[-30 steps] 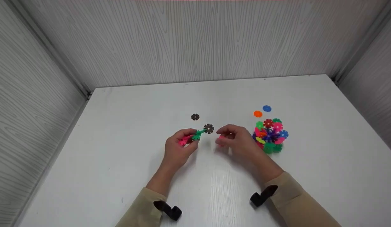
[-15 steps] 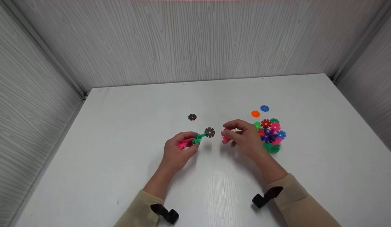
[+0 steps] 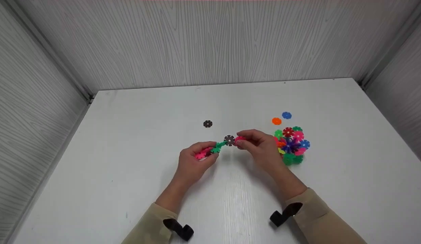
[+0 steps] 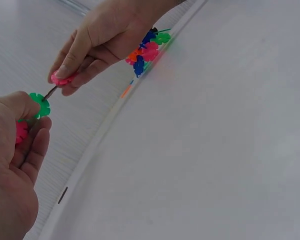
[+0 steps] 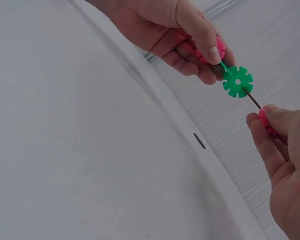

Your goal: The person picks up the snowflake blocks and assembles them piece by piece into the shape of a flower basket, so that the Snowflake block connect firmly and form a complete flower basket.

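Observation:
My left hand (image 3: 193, 162) grips a chain of notched plastic discs, with a pink disc (image 3: 201, 155) by the palm and a green disc (image 5: 238, 82) between thumb and fingertips. From the green one a dark brown disc (image 3: 229, 140) sticks out to the right, its edge slotted into the green. My right hand (image 3: 264, 147) pinches another pink disc (image 3: 240, 139) between thumb and fingers. That pink disc meets the brown disc's right edge; how deep it sits in the slot cannot be seen. Both hands are held above the white table (image 3: 146, 135).
A many-coloured cluster of joined discs (image 3: 291, 145) sits right of my right hand. Behind it lie a loose orange disc (image 3: 276, 121) and a blue disc (image 3: 286, 115). One loose dark disc (image 3: 207, 123) lies beyond my left hand. Grained panels (image 3: 210, 44) stand around the table.
My right hand has raised the pink disc, turned it and brought it left against the brown disc. The left hand has moved slightly right, holding the same chain.

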Demonstrator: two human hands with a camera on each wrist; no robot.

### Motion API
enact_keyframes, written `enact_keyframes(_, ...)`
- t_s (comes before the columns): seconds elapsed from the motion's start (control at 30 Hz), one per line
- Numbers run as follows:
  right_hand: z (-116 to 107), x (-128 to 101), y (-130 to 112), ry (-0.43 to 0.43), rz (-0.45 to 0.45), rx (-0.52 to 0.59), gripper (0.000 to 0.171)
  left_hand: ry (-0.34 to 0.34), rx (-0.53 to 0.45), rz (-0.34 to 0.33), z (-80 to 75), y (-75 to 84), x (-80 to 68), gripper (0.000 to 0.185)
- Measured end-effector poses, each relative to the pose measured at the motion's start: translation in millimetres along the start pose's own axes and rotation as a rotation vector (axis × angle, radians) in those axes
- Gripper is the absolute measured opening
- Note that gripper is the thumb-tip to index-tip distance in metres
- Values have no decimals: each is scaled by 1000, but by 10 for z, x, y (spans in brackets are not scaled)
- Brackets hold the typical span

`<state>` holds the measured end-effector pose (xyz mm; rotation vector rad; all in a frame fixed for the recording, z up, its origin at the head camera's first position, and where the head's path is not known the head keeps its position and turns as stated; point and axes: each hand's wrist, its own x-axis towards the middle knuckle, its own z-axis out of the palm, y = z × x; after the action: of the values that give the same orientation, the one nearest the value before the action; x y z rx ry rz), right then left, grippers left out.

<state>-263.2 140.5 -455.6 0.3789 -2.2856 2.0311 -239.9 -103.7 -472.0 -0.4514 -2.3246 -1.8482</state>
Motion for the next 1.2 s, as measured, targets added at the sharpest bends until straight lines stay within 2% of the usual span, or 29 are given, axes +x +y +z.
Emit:
enact_keyframes(0.17,2,18,27,6,26,67,19,-44,-53,0,5,15,-2,26)
enact_keyframes(0.33,0,15,53,-11,60,106,17,-97,-105,-43,20,35,-13,32)
enact_keyframes(0.5,22,0,51,-130,20,84,21,-203,-173,-68,30,37,-23,43)
enact_keyframes(0.63,54,-8,37,-221,-5,34,22,-267,-200,-48,30,20,-24,46)
enact_keyframes(0.77,63,-12,29,-221,-21,-10,23,-250,-184,-45,45,18,-13,48)
enact_keyframes(0.9,59,-23,22,-151,4,-40,22,-209,-152,-68,61,47,-2,51)
enact_keyframes(1.03,65,-26,24,-90,29,-65,13,-189,-118,-56,58,67,-10,48)
enact_keyframes(1.2,61,-23,33,-97,25,-85,12,-200,-115,-44,49,77,-33,46)
